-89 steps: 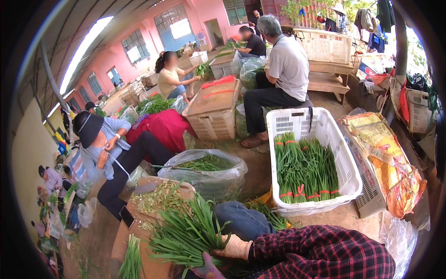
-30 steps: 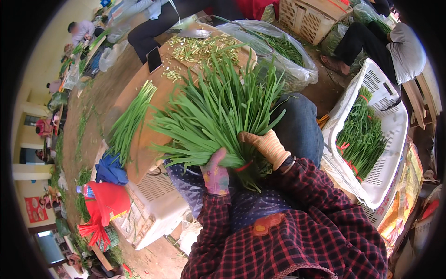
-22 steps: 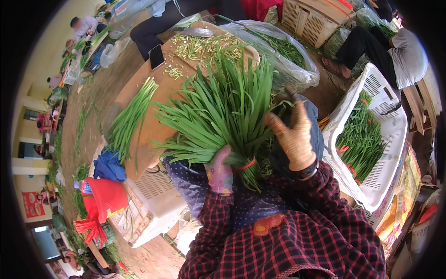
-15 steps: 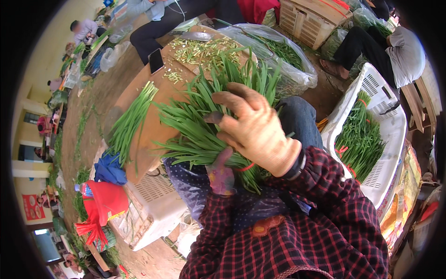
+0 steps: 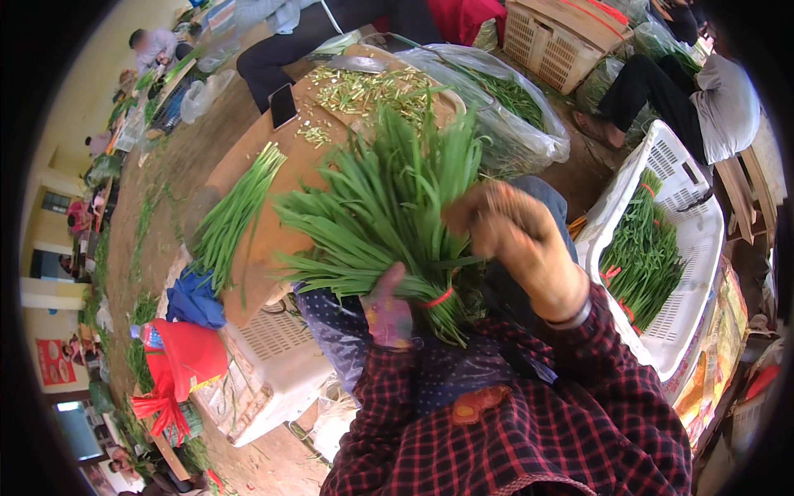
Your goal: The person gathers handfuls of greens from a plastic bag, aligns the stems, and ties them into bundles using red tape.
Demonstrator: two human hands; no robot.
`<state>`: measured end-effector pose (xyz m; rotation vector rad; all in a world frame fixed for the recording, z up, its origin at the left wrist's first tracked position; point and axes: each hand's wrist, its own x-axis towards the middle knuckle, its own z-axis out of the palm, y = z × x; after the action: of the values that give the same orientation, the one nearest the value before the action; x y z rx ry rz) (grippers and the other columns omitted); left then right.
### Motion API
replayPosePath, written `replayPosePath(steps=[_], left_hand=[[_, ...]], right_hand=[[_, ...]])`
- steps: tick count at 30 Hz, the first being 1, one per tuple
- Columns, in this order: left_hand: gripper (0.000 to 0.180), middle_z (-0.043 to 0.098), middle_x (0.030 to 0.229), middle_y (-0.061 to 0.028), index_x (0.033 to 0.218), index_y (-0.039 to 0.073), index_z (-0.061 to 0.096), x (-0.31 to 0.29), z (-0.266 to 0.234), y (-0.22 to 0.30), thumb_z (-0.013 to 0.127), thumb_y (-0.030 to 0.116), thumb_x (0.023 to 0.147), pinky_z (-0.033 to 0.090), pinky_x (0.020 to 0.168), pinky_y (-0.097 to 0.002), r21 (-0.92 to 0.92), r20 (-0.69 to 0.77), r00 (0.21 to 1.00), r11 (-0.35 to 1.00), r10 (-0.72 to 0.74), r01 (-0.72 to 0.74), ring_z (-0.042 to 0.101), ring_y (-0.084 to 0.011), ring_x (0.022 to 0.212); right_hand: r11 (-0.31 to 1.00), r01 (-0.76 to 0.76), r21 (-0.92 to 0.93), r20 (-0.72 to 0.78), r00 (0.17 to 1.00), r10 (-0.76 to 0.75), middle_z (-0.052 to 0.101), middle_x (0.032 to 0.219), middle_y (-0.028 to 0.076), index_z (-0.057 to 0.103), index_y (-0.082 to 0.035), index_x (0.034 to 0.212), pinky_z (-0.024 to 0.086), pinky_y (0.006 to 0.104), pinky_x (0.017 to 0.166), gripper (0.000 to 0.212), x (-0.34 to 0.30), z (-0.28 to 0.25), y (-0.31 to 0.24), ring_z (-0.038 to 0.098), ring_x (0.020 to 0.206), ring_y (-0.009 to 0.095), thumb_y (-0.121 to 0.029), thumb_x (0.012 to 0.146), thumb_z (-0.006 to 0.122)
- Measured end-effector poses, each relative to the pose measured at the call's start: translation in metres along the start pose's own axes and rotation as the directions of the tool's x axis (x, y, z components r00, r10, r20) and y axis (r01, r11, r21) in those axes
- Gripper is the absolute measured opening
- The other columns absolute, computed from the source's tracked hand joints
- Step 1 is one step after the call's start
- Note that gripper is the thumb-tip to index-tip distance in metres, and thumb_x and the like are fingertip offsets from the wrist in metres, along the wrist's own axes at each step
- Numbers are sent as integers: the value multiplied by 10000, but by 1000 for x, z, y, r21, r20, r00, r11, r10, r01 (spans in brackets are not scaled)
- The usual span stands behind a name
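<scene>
A large bunch of garlic chives (image 5: 397,198) lies over my lap and the table edge, leaves fanned away from me. A red band (image 5: 437,298) rings it near the end closest to me. My left hand (image 5: 389,310), in a stained glove, is wrapped round the bunch beside the band, thumb on top and the other fingers hidden beneath. To the right of the leaves, my right hand (image 5: 521,240) is raised in a pale glove with brown fingertips. Motion smears its fingers, so their grip is unclear. A smaller loose bundle of chives (image 5: 240,207) rests at the table's left.
Cut stem ends (image 5: 372,91) and a knife (image 5: 351,63) lie on the round table (image 5: 289,194), with a phone (image 5: 282,106) at its edge. Right of me, a white crate (image 5: 662,326) holds banded bunches. A plastic bag (image 5: 529,140) of greens stands beyond; other people sit nearby.
My right hand has moved off the leaves to the right and toward me. The leaves now stand closer together on the right side. My left hand keeps its hold.
</scene>
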<state>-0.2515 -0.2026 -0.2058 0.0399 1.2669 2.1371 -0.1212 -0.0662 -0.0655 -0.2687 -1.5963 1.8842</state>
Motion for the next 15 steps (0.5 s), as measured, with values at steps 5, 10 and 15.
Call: replayPosePath(steps=[5, 10, 15], left_hand=[[451, 599, 1155, -115, 1228, -18, 543, 23, -8, 29, 644, 28, 791, 514, 908, -388, -246, -32, 974, 947, -222, 208, 609, -248, 1013], [407, 540, 1274, -102, 1283, -3, 490, 14, 28, 62, 598, 121, 910, 427, 1013, -380, -307, 96, 993, 946, -76, 102, 517, -225, 1172], [364, 510, 1175, -12, 1227, 60, 450, 3, 36, 51, 601, 46, 895, 403, 909, -307, -57, 48, 980, 980, 193, -191, 493, -122, 1040]], right_hand=[[489, -124, -864, 109, 900, 422, 628, 994, 170, 638, -43, 1100, 510, 403, 806, 570, -25, -7, 26, 629, 926, 334, -407, 690, 793], [527, -346, -776, -15, 846, 533, 635, 1068, 210, 475, 33, 1265, 514, 386, 866, 889, -4, 6, 81, 627, 1005, 362, -411, 594, 854], [761, -634, 137, 132, 773, 620, 670, 1033, 101, 536, 48, 1202, 512, 301, 828, 596, -7, -14, 145, 628, 948, 174, -270, 772, 797]])
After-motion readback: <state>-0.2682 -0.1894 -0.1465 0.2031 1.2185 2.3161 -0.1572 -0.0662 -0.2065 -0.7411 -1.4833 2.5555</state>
